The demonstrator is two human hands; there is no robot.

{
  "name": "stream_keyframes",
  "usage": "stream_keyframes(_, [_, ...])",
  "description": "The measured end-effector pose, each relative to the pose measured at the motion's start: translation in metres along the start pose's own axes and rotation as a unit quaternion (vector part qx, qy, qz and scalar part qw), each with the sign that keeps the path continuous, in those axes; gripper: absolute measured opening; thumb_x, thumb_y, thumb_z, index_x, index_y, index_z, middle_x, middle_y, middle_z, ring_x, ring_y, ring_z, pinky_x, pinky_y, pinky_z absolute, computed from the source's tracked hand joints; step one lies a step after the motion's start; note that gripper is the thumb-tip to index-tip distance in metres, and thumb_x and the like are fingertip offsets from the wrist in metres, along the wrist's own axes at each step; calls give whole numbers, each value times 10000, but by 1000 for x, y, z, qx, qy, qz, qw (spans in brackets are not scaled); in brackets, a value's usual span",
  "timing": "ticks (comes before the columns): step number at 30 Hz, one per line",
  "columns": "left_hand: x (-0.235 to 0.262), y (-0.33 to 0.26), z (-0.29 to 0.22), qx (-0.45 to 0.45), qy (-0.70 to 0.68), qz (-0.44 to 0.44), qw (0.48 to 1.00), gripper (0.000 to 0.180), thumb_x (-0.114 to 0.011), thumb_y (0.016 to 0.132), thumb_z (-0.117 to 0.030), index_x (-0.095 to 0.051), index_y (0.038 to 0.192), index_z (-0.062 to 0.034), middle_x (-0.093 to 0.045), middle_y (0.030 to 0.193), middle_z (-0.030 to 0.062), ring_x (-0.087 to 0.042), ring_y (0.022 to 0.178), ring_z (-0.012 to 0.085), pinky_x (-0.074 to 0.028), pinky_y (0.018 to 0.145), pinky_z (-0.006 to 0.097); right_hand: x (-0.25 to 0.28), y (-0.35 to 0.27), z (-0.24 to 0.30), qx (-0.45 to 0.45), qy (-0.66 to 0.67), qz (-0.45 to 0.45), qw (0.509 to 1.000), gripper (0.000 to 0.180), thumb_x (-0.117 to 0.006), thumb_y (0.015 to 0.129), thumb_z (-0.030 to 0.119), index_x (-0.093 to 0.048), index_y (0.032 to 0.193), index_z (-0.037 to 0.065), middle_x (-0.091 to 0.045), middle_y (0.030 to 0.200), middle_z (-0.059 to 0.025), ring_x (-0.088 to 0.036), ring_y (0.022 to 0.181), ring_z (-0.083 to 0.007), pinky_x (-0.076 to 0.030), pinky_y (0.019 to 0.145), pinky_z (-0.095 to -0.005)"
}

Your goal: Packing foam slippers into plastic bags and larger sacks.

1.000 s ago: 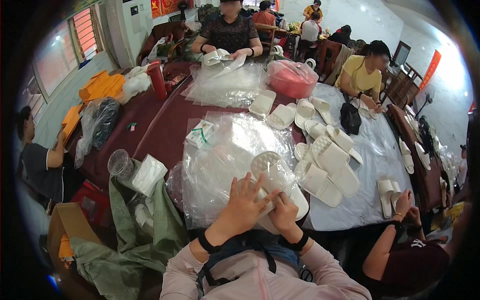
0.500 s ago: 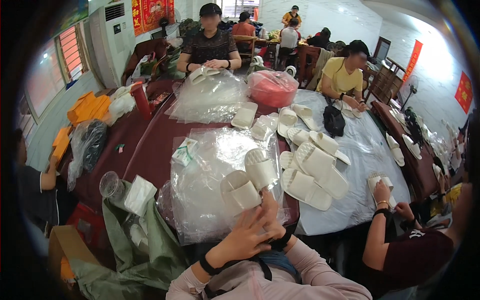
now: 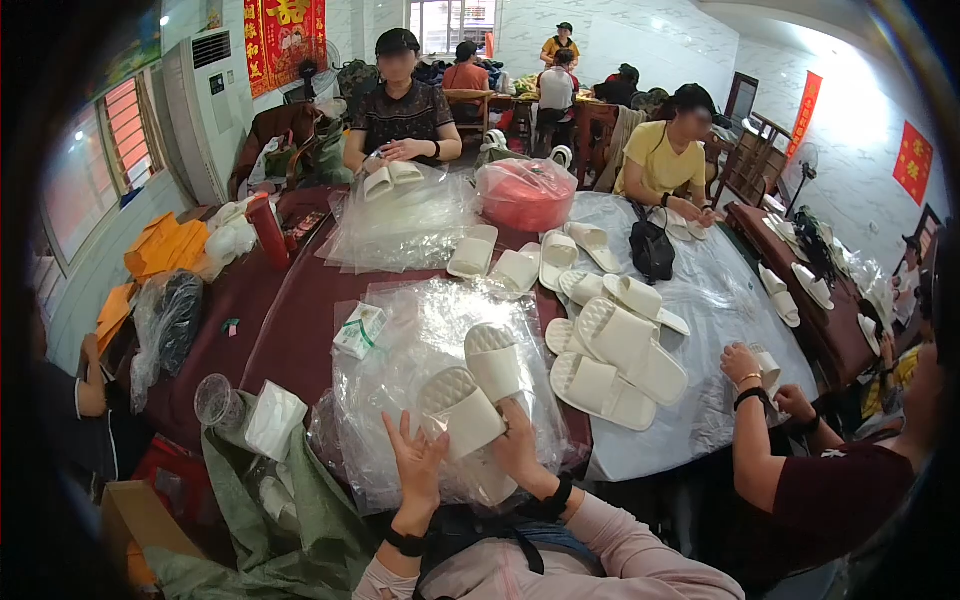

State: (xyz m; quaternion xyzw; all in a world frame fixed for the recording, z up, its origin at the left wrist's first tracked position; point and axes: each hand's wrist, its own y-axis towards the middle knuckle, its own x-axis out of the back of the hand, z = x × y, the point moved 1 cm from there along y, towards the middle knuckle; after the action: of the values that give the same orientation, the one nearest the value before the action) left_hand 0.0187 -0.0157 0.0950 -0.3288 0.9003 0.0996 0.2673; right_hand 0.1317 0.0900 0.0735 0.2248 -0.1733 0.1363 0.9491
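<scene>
Two white slippers lie before me over a stack of clear plastic bags [image 3: 375,400], the left slipper [image 3: 462,412] nearer and the right slipper [image 3: 497,362] a little farther off. Both have quilted insoles and a broad band across the top. My left hand [image 3: 416,462] is beside the left slipper, fingers spread, its thumb side close to the band. At the near side of the right slipper, my right hand [image 3: 519,443] grips its edge; some of those fingers are hidden behind it. A pile of white slippers [image 3: 610,385] lies just to the right.
A small white-and-green packet [image 3: 360,330] rests on the bags' left. Left of me are a clear plastic cup [image 3: 215,400], a tissue pack [image 3: 273,420] and a green sack [image 3: 270,510]. Across the table stands a red bundle in plastic [image 3: 527,195]. Co-workers sit opposite and at right.
My hands were close together near my body; now they are apart, the left beside the left slipper and the right at the right slipper. The view has shifted slightly.
</scene>
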Motion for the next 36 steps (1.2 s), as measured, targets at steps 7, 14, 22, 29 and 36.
stream_keyframes(7, [4,-3,3,66,-5,-53,996,939,-655,769,14,-5,1431,-128,-323,1352,155,-447,1159,249,-414,936,337,3,3,4,28,38,-8,999,311,-554,717,42,-527,1028,32,-562,894,-169,-562,825,-379,-440,663,-422])
stream_keyframes(14, [-3,-3,15,38,34,42,998,903,-641,761,33,-43,1421,-118,-433,1251,122,-509,1080,225,-470,862,335,-3,0,3,50,-4,-5,999,335,-552,688,25,-527,1022,34,-555,916,-194,-547,848,-413,-437,668,-434])
stream_keyframes(22, [6,-21,34,107,89,77,987,954,-684,733,14,-27,1417,-87,-419,1257,148,-483,1117,233,-442,907,339,-7,21,7,14,-17,-33,999,296,-549,713,17,-506,1005,-7,-561,898,-224,-547,842,-419,-442,674,-421])
stream_keyframes(29, [15,-17,36,289,80,127,946,661,-681,732,1,-299,1270,-41,-500,1141,96,-552,984,194,-498,767,280,-41,30,-44,3,127,102,987,361,-545,829,71,-398,1149,-7,-533,994,-159,-551,830,-257,-457,717,-335])
stream_keyframes(36, [9,-1,19,244,-5,123,962,454,-577,759,59,-445,1187,-12,-609,959,84,-603,862,154,-499,740,269,6,12,6,58,133,233,962,556,-467,935,201,-211,1374,-23,-383,1304,-214,-370,1221,-282,-280,1021,-346])
